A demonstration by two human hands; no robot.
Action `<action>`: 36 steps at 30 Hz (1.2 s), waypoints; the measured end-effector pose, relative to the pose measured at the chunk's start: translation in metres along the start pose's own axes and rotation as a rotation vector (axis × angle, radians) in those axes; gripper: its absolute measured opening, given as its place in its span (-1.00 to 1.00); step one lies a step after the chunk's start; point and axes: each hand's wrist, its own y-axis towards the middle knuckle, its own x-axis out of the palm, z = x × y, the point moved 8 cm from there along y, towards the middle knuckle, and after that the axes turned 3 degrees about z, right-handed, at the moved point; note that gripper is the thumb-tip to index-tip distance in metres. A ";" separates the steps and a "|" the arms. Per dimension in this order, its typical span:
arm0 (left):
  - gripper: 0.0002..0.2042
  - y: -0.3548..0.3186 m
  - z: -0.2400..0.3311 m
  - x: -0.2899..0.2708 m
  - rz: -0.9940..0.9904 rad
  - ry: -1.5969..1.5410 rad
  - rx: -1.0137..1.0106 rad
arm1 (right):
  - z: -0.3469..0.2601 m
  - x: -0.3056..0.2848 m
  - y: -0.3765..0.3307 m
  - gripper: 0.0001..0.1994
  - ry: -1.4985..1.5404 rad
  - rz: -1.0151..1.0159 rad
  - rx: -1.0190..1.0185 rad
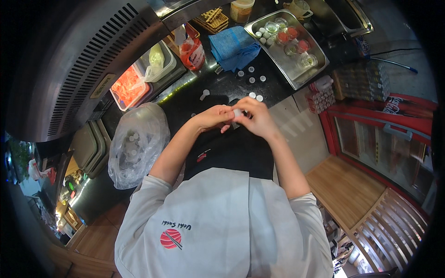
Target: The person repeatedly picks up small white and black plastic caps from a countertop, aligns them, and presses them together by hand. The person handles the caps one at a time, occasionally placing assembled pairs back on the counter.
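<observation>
Both hands — left hand [214,116], right hand [256,118] — fingers pinched on one small white cap [237,112] above black counter [222,88].

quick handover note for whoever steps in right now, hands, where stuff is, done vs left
Left hand and right hand meet over the black counter, pinching one small white plastic cup between them; whether it is lidded cannot be told.
Loose small white caps lie scattered on the counter past the hands.
Done: filled sauce cups sit in the steel tray.
Left: the clear plastic bag by the left arm holds more small containers.
</observation>
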 end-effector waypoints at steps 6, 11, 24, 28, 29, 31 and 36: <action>-0.63 -0.023 -0.001 -0.008 0.125 0.284 -0.112 | 0.087 -0.075 0.024 -0.65 -0.427 0.364 0.195; -0.67 -0.039 -0.023 -0.025 0.142 0.298 -0.165 | 0.122 -0.080 0.045 -0.68 -0.698 0.312 0.277; -0.69 -0.045 -0.023 -0.040 0.193 0.234 -0.151 | 0.142 -0.068 0.061 -0.68 -0.619 0.293 0.254; -0.72 -0.042 -0.028 -0.047 0.264 0.154 -0.161 | 0.148 -0.072 0.051 -0.70 -0.624 0.373 0.161; -0.73 -0.042 -0.028 -0.049 0.288 0.136 -0.159 | 0.149 -0.072 0.049 -0.70 -0.618 0.382 0.151; -0.76 -0.042 -0.028 -0.054 0.331 0.102 -0.154 | 0.151 -0.072 0.043 -0.70 -0.608 0.402 0.133; -0.75 -0.032 -0.018 -0.055 0.443 0.000 -0.081 | 0.143 -0.079 0.031 -0.75 -0.496 0.428 0.193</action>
